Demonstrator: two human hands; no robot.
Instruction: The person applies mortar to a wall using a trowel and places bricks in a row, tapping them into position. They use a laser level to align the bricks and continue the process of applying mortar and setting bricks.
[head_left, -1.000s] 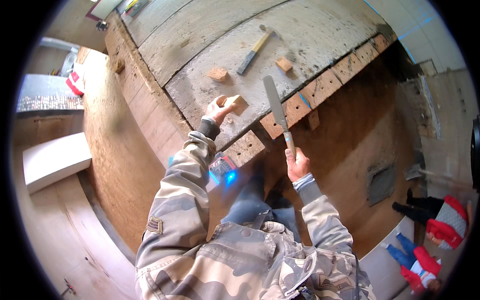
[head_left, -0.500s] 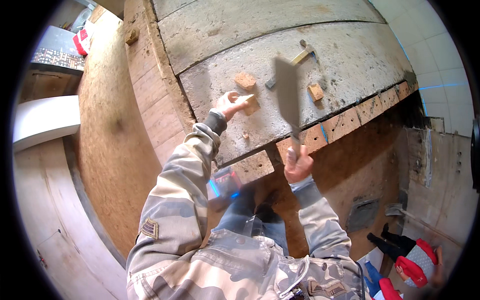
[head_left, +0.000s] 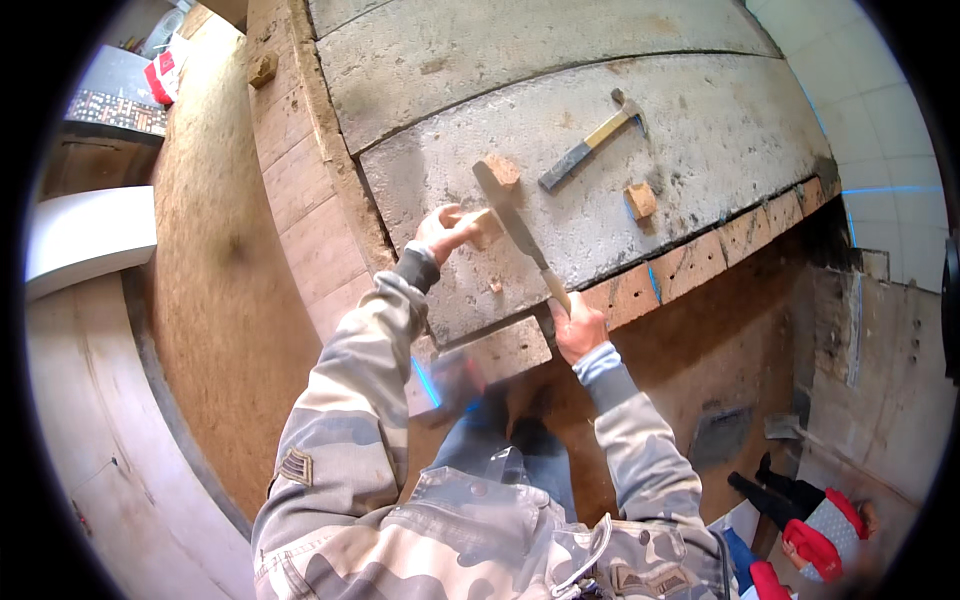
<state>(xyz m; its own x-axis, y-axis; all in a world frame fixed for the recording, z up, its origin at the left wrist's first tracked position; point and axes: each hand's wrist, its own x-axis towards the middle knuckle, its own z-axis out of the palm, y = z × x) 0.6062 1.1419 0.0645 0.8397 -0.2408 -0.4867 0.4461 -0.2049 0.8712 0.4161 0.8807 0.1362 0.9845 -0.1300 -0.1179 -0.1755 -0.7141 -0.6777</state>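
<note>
My camouflage jacket (head_left: 455, 525) is blotched beige, grey and brown, with dark grey cuffs (head_left: 417, 268) and a chevron-striped patch (head_left: 297, 466) on the left sleeve (head_left: 350, 390). Pale striped cloth (head_left: 597, 362) rings the wrist behind my right hand (head_left: 580, 332); my trousers (head_left: 468, 440) are blue.

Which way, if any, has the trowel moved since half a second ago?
Yes, leftward: the trowel crossed in front of the hammer lying on the slab; now it shows left of it.
</note>
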